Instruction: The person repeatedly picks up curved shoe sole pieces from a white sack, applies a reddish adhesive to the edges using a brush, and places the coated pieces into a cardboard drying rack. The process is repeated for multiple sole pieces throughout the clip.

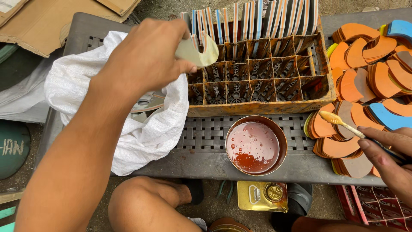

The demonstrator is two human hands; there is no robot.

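A grey plastic counter (206, 165) with a woven-pattern top stands over gritty ground, with flattened cardboard (38, 25) lying at the upper left; the person's bare knee shows below its front edge, beside a flat yellow tin can (262, 196) on the ground. On the counter's left sits a white woven sack (141, 137), its mouth open, with more cut pieces visible inside; in the middle stands an orange-stained crate (262, 92) divided into small compartments, its back rows filled with thin striped pieces set upright on edge, its front rows showing bare lattice; to the right lie heaped stacks of curved orange and blue sole-shaped pieces (369, 68). Just in front of the crate rests a round copper-coloured bowl (256, 146) holding reddish liquid. The left hand (143, 58) is clenched around a pale curved cut-out piece (198, 52), holding it over the crate's left compartments, just in front of the upright rows. The right hand (392, 159), at the frame's right edge, grasps a small brush (343, 122) whose yellowish head hangs over the orange stacks; its handle end is hidden in the fingers, so the exact grip is hard to make out.
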